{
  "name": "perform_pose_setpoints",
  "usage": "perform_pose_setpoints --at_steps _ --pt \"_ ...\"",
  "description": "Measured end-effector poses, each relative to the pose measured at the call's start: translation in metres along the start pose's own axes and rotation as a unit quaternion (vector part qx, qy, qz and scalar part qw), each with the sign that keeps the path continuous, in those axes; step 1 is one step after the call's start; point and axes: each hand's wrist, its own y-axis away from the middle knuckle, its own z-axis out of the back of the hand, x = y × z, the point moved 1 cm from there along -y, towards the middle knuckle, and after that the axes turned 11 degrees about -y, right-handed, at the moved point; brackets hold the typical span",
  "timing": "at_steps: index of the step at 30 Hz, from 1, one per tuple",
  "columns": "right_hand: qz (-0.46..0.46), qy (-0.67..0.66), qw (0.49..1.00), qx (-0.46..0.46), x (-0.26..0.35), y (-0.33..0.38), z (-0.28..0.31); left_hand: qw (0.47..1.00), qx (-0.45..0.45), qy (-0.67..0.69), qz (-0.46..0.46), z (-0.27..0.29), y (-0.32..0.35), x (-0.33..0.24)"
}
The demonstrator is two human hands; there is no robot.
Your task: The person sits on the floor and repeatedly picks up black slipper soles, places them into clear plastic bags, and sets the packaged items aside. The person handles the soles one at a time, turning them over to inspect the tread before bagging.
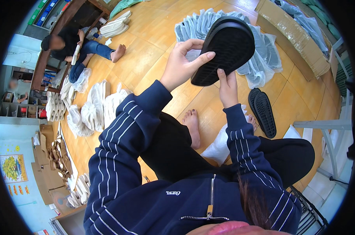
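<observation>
Head view, nearest first: the person's navy zip jacket [177, 196] with white stripes fills the lower frame, and below the sleeves lie black-trousered crossed legs with bare feet [193, 127] on the wooden floor [146, 58]. A white plastic bag [220, 147] lies between the legs, partly hidden behind the right forearm. Both arms reach up and forward to a black slipper [224, 49] held in the air, its ridged sole turned toward the camera. The left hand [181, 64] is curled round the slipper's lower left edge — thumb across the sole side, the other fingers wrapped behind. The right hand [227, 88] comes from beneath, fingers closed on the slipper's lower rim; how the fingertips sit behind it cannot be told. The raised slipper blocks part of a spread of slippers in clear bags [263, 58] lying on the floor beyond it. To the right of the right hand, a pair of black slippers [262, 111] rests sole-up on the floor, apart from the hands. Farther right, a long cardboard box [295, 37] holds more bagged items. To the left lie heaps of pale bagged slippers [93, 111], and farther off another person [77, 49] sits on the floor in jeans — bare foot out — near stacked white soles [114, 26].
</observation>
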Motion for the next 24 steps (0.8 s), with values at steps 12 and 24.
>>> perform_pose_setpoints --at_steps 12,24 --pt "-0.433 -0.561 0.706 -0.011 -0.012 0.020 -0.014 0.975 0.179 0.060 0.114 0.001 0.005 -0.004" --pt "-0.478 -0.564 0.665 -0.110 -0.008 0.018 -0.014 0.967 0.217 0.048 0.122 -0.005 0.014 0.006"
